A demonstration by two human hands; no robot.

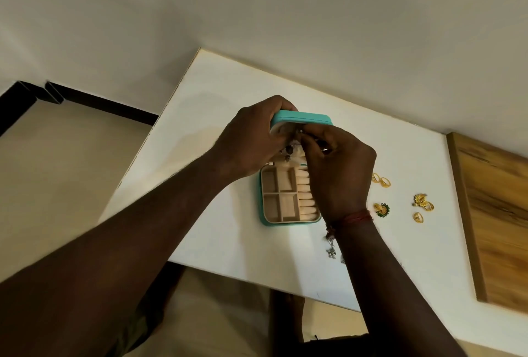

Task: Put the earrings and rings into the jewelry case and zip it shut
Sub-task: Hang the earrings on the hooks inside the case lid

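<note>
A teal jewelry case lies open on the white table, its beige compartments and ring rolls showing. My left hand grips the upright lid at its left corner. My right hand pinches a small silver earring against the inside of the lid. Another dark earring hangs on the lid below it. Gold rings, a gold and green earring, a gold earring and a gold ring lie right of the case. A silver earring lies by my right wrist.
A wooden board lies along the table's right side. The wall runs behind the table's far edge. The table's left and near edges drop to a beige floor.
</note>
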